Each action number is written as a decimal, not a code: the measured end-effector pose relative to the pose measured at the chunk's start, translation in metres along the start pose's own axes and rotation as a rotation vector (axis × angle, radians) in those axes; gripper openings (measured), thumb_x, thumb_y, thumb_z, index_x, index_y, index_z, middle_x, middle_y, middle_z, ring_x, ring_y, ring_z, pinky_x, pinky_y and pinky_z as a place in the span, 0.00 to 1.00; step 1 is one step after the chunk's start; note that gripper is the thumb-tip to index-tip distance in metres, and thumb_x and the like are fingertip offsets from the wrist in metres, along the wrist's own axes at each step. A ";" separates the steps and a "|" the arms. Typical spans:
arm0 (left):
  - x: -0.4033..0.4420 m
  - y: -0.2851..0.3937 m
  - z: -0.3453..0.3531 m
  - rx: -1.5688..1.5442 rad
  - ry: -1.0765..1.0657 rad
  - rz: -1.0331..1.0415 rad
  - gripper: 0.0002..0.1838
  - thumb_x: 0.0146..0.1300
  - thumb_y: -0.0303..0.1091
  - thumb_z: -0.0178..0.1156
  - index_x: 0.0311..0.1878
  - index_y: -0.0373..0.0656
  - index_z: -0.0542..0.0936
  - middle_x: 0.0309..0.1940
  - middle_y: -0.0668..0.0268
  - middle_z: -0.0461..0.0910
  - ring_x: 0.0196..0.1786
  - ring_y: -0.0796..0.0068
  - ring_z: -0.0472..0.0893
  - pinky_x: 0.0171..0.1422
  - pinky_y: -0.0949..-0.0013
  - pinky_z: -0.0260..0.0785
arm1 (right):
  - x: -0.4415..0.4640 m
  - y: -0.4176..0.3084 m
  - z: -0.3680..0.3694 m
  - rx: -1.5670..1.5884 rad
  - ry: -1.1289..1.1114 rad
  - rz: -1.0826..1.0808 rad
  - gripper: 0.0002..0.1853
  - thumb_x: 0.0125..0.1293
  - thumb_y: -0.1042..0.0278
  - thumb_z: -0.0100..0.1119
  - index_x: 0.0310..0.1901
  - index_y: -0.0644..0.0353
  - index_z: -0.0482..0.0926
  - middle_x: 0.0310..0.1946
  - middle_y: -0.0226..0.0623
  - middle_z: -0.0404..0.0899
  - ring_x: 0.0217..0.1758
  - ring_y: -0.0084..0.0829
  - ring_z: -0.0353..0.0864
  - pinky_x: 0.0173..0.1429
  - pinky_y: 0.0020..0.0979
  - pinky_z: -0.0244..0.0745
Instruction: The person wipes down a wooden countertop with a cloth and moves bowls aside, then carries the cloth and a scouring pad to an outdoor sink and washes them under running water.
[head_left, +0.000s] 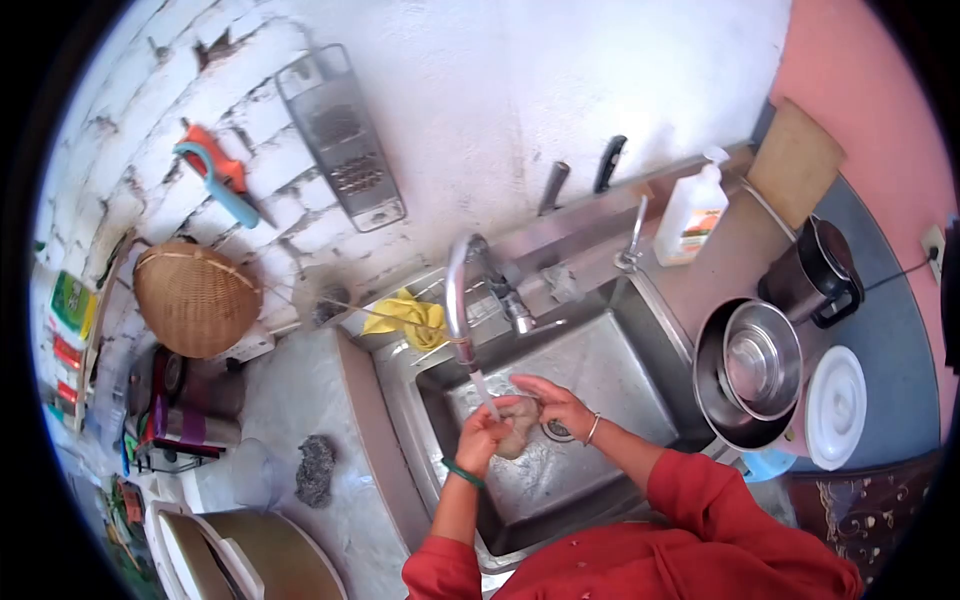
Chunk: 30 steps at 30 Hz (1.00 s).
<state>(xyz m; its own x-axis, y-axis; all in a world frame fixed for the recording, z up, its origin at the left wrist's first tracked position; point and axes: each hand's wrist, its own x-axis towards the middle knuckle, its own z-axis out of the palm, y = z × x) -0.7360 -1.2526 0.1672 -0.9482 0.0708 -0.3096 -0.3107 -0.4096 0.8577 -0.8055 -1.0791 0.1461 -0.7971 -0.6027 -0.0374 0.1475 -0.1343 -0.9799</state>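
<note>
Over the steel sink (585, 477), my left hand (484, 432) is closed around one side of a soft-looking, beige-brown lumpy thing (517, 430) whose kind I cannot make out. My right hand (562, 405) is at its other side, fingers stretched out and apart, close to or touching it. Water runs from the curved faucet (457, 300) onto my left hand and the lump. The drain (557, 430) shows just behind the lump, partly covered by my right hand.
A yellow cloth (408, 320) lies behind the sink. Right of it stand a white pump bottle (692, 215), nested steel bowls (762, 360), a black kettle (815, 270) and a white lid (836, 408). A grey scouring pad (315, 470) lies on the left counter. A grater (342, 140) hangs above.
</note>
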 end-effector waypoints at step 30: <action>-0.020 -0.053 -0.017 -0.463 0.637 -0.456 0.45 0.54 0.64 0.49 0.67 0.48 0.46 0.68 0.56 0.41 0.63 0.43 0.56 0.57 0.29 0.46 | -0.007 0.017 0.059 0.298 0.014 0.318 0.11 0.58 0.70 0.52 0.42 0.62 0.73 0.39 0.35 0.77 0.42 0.31 0.77 0.48 0.30 0.71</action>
<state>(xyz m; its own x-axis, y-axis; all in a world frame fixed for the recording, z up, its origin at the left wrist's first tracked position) -0.6994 -1.2477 0.1213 -0.4808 -0.1443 -0.8649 -0.4583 -0.7996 0.3882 -0.7631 -1.1236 0.1417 -0.6922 -0.6401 -0.3333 0.5481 -0.1659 -0.8198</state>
